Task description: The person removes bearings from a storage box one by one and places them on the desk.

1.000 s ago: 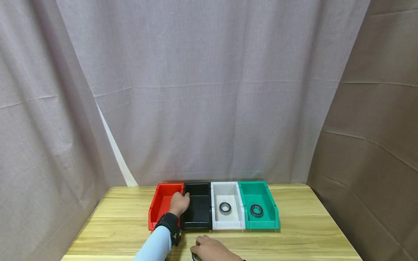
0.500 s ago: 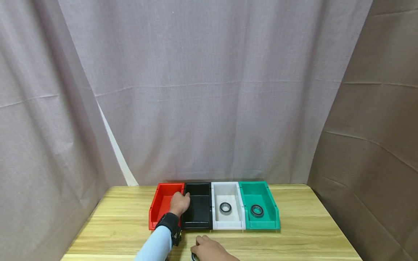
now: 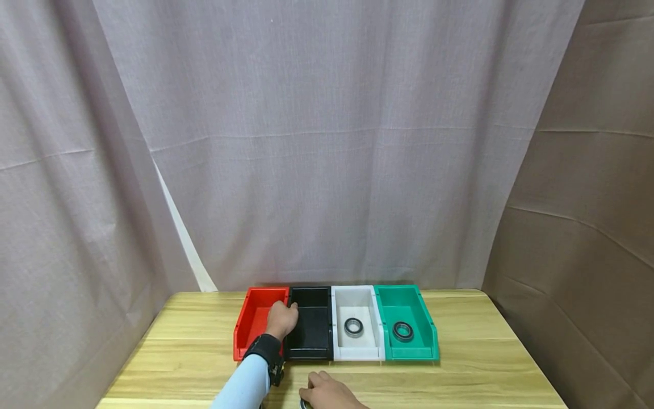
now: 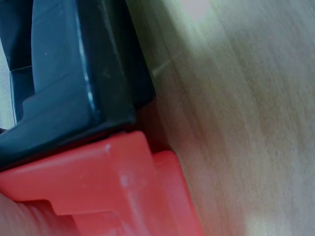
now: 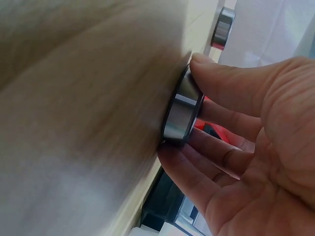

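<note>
At the near side of the wooden tabletop (image 3: 460, 326), the right grip (image 3: 330, 393) pinches a bearing (image 5: 181, 115) by its edge; the left grip (image 3: 281, 321) clasps the red bin (image 3: 268, 292) beside the black bin (image 3: 311, 329). Even pressure should prevent slipping.

Left hand (image 3: 281, 320): most fingers hidden in head view
Held bearing (image 5: 180, 118): cut off at head view's near edge
Worktop (image 3: 470, 352): near side cut off

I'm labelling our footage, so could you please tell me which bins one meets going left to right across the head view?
Red bin, black bin, white bin, green bin.
</note>
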`<state>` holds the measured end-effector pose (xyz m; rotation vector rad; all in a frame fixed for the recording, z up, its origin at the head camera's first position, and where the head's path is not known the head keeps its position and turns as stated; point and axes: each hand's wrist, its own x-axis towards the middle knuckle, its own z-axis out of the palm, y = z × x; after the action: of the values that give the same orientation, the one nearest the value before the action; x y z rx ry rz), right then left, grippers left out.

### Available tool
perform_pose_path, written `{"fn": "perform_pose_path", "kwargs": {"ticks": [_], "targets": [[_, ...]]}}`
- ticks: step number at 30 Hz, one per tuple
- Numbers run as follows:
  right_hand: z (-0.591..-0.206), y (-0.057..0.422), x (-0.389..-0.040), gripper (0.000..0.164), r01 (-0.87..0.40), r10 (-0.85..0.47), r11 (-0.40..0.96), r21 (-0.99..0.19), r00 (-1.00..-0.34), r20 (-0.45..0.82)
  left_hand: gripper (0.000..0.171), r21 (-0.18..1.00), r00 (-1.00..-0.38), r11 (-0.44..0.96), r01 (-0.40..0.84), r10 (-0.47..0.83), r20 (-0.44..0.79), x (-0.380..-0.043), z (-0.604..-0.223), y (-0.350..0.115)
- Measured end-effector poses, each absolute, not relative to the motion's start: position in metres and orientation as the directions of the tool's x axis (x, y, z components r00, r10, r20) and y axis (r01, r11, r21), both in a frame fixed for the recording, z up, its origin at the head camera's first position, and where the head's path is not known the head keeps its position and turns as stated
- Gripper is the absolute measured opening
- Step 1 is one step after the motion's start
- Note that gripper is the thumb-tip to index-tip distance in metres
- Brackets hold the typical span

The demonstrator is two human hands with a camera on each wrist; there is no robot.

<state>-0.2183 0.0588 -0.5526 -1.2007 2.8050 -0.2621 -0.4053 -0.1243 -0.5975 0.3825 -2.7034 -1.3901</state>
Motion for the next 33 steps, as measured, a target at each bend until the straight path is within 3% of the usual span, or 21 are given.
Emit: {"fn": "perform_pose_path", "kwargs": {"ticks": [8,12,18,22,27,33], "targets": [[-0.588,0.063,-0.237,0.033,-0.742,-0.756,0.63,-0.231,-0.654,0.039,0.042,0.794,-0.953,0.571,-0.209,-0.301,-0.034,-0.391,-0.576,-0.118],[-0.578,0.065,-0.237,0.039,-0.727,-0.749,0.641,-0.245,-0.663,0.006,0.043,0.786,-0.947,0.577,-0.223,-0.319,-0.034,-0.379,-0.558,-0.109],[-0.562,0.069,-0.232,0.041,-0.728,-0.749,0.642,-0.24,-0.662,0.005,0.044,0.77,-0.939,0.59,-0.245,-0.343,-0.036,-0.383,-0.56,-0.107],[-0.543,0.074,-0.226,0.042,-0.681,-0.706,0.672,-0.291,-0.707,0.025,0.045,0.746,-0.939,0.628,-0.22,-0.343,0.012,-0.383,-0.563,-0.109],[-0.522,0.09,-0.224,0.037,-0.641,-0.624,0.673,-0.369,-0.76,0.181,0.04,0.692,-0.924,0.705,-0.156,-0.351,0.149,-0.366,-0.544,-0.103],[-0.511,0.119,-0.236,0.025,-0.66,-0.495,0.715,-0.232,-0.712,0.498,0.038,0.658,-0.867,0.75,-0.065,-0.369,0.335,-0.353,-0.531,-0.099]]}}
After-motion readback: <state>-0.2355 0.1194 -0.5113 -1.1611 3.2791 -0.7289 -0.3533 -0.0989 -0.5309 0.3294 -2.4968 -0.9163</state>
